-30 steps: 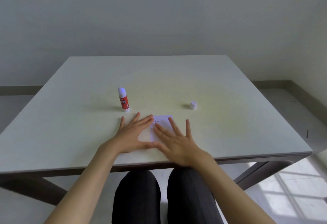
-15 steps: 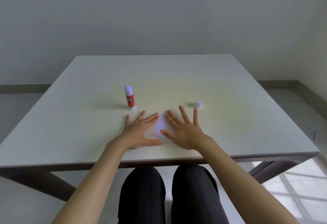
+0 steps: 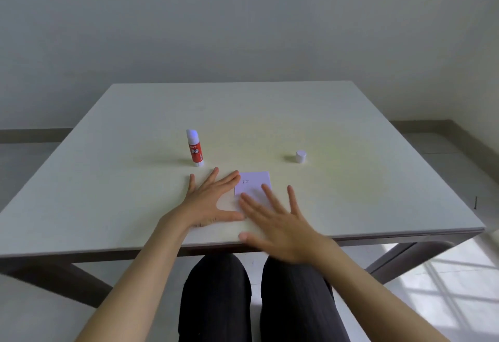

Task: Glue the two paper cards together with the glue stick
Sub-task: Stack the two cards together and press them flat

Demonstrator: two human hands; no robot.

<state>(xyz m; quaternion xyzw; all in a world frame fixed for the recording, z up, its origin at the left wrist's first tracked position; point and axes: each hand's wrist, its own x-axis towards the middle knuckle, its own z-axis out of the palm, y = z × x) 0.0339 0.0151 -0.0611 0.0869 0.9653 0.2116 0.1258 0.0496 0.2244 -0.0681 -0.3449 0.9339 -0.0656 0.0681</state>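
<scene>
A white paper card (image 3: 253, 183) lies flat near the table's front edge; I see one card face, and cannot tell whether a second lies under it. My left hand (image 3: 209, 201) rests flat on the table, fingers spread, with fingertips and thumb touching the card's left edge. My right hand (image 3: 278, 224) is flat and spread over the card's near part, blurred by motion. A red glue stick (image 3: 195, 148) stands upright and uncapped behind my left hand. Its white cap (image 3: 300, 156) sits apart to the right.
The pale table (image 3: 108, 179) ends in a front edge just below my wrists. My dark-trousered knees (image 3: 253, 298) are under it. A wall stands behind the table, and tiled floor shows at the right.
My right hand has slid back toward me across the card, uncovering its far half. The left hand has stayed at the card's left edge. The view has shifted slightly.
</scene>
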